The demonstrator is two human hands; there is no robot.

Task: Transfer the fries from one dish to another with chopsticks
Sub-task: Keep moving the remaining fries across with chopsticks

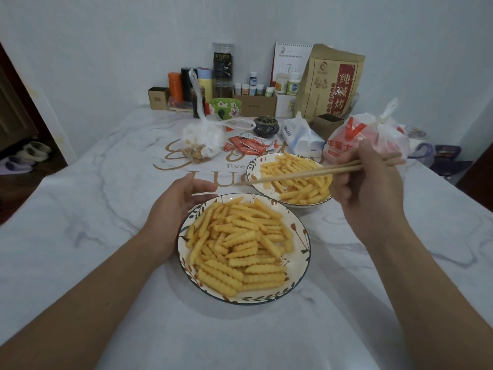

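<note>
Two white dishes with leaf-patterned rims hold crinkle-cut fries. The near dish (302, 237) is piled high with fries (237, 244). The far dish (252, 169) holds a thinner layer of fries (298, 186). My right hand (370, 188) grips a pair of wooden chopsticks (301, 175) that stretch leftward over the far dish, tips past its left rim, with no fry between them. My left hand (176, 209) rests against the near dish's left rim, thumb and fingers cupped around its edge.
The marbled white tablecloth (93, 209) covers the table. Behind the dishes lie a bag of snacks (201, 141), red sauce packets (248, 145), a tissue pack (301, 136), tied plastic bags (365, 137), a green bowl (225, 106), bottles and a large paper bag (333, 81).
</note>
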